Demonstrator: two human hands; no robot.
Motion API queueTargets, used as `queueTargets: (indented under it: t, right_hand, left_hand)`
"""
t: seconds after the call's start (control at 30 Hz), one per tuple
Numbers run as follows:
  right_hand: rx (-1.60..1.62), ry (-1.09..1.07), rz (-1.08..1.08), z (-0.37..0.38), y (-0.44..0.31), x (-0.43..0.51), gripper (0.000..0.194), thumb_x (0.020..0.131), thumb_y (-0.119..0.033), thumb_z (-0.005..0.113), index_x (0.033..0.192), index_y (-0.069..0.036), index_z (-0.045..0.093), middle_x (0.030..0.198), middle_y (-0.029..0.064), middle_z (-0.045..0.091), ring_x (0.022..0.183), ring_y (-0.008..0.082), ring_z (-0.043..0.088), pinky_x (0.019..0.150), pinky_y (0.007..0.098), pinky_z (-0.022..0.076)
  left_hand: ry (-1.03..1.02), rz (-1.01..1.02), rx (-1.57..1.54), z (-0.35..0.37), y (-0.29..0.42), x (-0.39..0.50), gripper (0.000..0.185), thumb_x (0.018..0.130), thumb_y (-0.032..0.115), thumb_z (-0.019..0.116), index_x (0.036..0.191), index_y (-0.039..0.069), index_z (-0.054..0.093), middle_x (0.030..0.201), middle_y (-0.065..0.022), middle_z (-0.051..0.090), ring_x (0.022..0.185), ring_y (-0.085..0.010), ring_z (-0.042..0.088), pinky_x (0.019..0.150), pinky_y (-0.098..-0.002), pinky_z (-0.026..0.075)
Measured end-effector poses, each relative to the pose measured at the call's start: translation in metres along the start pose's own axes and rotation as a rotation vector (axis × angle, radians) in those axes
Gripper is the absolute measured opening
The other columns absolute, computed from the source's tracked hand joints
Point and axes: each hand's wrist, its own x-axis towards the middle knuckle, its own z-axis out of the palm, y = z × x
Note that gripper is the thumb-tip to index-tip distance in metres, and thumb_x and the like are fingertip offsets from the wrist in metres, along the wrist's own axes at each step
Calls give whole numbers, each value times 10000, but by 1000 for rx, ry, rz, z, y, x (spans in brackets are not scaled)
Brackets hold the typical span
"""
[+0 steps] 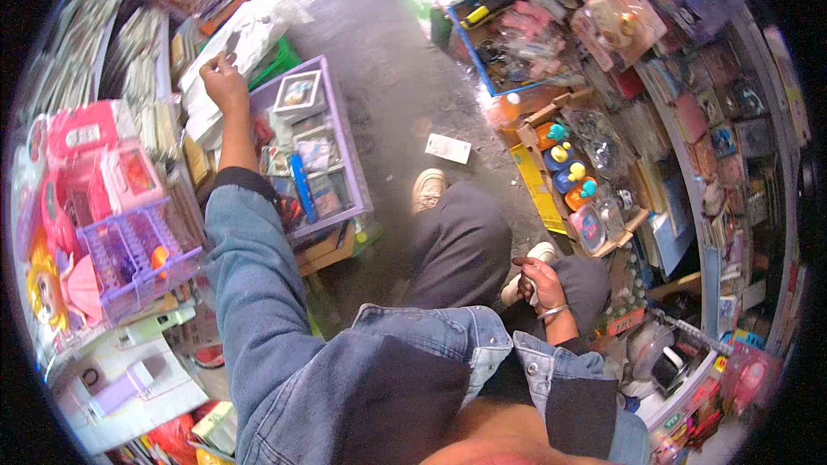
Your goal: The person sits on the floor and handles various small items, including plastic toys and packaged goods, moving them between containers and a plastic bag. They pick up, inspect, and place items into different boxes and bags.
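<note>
Over a white plastic sheet or bag (210,93) at the upper left, my left hand (226,81) is raised with its fingers bent; whether it pinches anything cannot be told. Beside that wrist stands a purple plastic crate (342,142) with small packets, a white-framed box (298,92) and a long blue item (302,187). My right hand (543,284), a bracelet at its wrist, rests near my right knee with curled fingers around a small white piece, perhaps tissue or paper (533,294).
A white card (448,148) lies on the floor ahead. On the right are a cardboard box (526,135) of colourful bottles and a blue-rimmed bin (475,64). Pink toys (90,135) and a purple basket (139,252) crowd the left. Packed shelves (711,174) line the right side.
</note>
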Motion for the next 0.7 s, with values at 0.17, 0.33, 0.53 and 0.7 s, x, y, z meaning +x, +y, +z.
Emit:
queueTargets:
  t: [0.17, 0.33, 0.53, 0.7]
  right_hand:
    - [21, -75, -53, 5, -36, 9, 278, 848, -207, 555, 1048, -14, 562, 563, -33, 445, 455, 76, 415, 458, 241, 381]
    - [-96, 56, -284, -1, -87, 66, 206, 848, -196, 568, 981, -44, 609, 651, -24, 500, 494, 64, 454, 463, 234, 424]
    - [-170, 84, -195, 0, -88, 91, 226, 850, -205, 574, 970, -14, 591, 683, 6, 534, 469, 68, 464, 447, 223, 424]
    - [-51, -16, -154, 4, -95, 81, 223, 853, -200, 569, 976, -15, 590, 612, -22, 486, 491, 62, 470, 465, 213, 426]
  left_hand:
    - [-243, 371, 112, 81, 51, -45, 237, 863, 207, 531, 900, -25, 562, 917, -183, 630, 830, -287, 619, 762, -367, 462]
    - [-565, 443, 251, 172, 94, -95, 147, 833, 154, 544, 897, 22, 557, 905, -195, 615, 870, -354, 586, 768, -405, 448]
    - [-638, 214, 148, 271, 131, -139, 242, 851, 255, 498, 936, 31, 528, 921, -227, 600, 882, -401, 565, 783, -451, 431]
    - [-528, 410, 96, 355, 176, -153, 250, 856, 263, 465, 972, 47, 517, 970, -205, 564, 924, -386, 547, 800, -443, 422]
